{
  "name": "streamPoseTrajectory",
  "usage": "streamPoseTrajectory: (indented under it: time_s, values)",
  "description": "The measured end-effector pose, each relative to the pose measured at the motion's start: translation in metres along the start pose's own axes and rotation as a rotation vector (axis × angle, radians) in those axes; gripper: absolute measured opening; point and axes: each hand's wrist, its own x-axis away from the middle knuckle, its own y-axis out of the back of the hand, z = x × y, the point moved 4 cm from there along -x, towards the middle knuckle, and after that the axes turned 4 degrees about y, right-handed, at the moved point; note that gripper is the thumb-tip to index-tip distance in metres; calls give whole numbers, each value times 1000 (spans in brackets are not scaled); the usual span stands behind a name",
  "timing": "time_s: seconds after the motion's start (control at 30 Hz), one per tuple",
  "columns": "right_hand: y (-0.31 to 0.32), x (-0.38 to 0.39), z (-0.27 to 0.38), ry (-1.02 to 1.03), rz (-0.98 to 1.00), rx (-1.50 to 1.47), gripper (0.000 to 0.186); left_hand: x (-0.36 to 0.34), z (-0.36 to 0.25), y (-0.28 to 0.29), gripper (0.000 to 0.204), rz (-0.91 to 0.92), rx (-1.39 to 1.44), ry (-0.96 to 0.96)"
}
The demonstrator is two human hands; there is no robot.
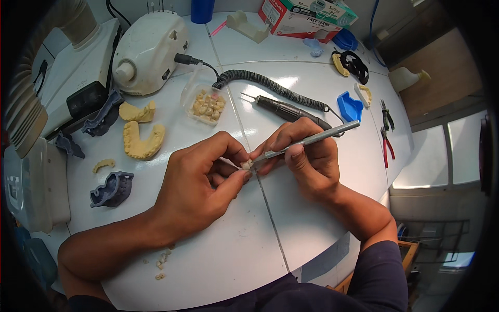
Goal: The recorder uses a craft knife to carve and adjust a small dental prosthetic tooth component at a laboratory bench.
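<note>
Between the thumb and fingers of my left hand (200, 177) is a small cream-coloured dental crown (247, 165). My right hand (309, 161) grips a slim silver metal scalpel handle (322, 136) like a pen. Its tip meets the crown, though the fingers partly hide the point of contact. Just beyond my hands lies a black rotary handpiece (286, 110) with a thin bur. An open clear plastic box (208, 120) holding several tooth-coloured pieces stands past my left hand.
Yellow dental casts (143, 140) and a grey dental model (112, 190) lie at the left, near a white control unit (150, 52). Loose tooth pieces (162, 260) rest by my left forearm. Pliers (385, 148), a blue tray (350, 107) and mask boxes (296, 23) are at right and back.
</note>
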Motion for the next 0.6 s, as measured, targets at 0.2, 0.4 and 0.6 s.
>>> streamPoseTrajectory:
  time_s: [0.2, 0.4, 0.6]
  values:
    - [9, -4, 1, 34, -69, 77, 28, -5, -2, 4, 18, -31, -132, -28]
    - [16, -2, -8, -94, -194, 52, 35, -8, -2, 0, 19, -42, -235, -146]
    - [21, -4, -8, -208, -184, 75, 35, -10, -7, -1, 19, -32, -219, -90]
